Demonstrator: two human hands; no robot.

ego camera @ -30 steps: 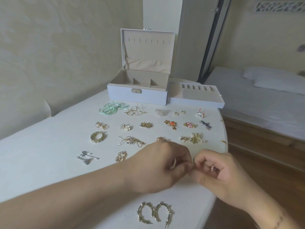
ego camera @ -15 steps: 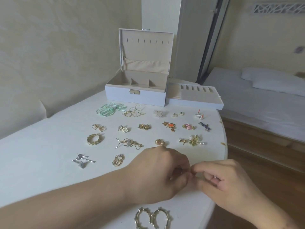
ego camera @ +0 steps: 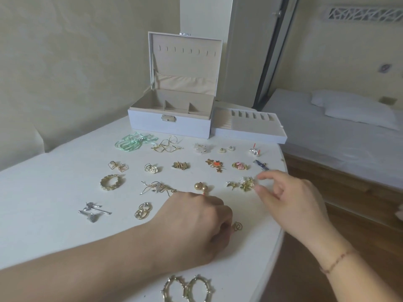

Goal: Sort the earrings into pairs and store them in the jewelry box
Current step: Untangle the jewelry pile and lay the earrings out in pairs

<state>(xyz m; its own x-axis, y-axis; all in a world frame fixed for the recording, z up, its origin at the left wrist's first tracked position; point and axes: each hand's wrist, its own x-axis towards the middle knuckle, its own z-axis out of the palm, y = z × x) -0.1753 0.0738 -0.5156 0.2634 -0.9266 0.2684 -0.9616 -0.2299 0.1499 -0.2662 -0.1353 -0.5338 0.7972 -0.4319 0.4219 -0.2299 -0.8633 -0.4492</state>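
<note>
Several pairs of earrings lie in rows on the white table (ego camera: 54,192). My left hand (ego camera: 196,225) rests on the table with curled fingers, and its fingertips pinch a small gold spiral earring (ego camera: 237,226). My right hand (ego camera: 290,201) hovers just right of the gold flower earrings (ego camera: 247,184), thumb and forefinger apart with nothing between them. The white jewelry box (ego camera: 170,127) stands open at the back of the table, its beige compartments showing nothing inside.
The box's removable tray (ego camera: 250,136) lies beside it on the right. Two large gold hoops (ego camera: 187,288) sit at the near table edge. The table's curved right edge (ego camera: 281,214) drops to a wooden floor, and a bed (ego camera: 338,131) lies beyond.
My hands were pinched together over one small piece. The right hand has now let go and moved up and right toward the flower earrings, while the left stays low with the spiral earring.
</note>
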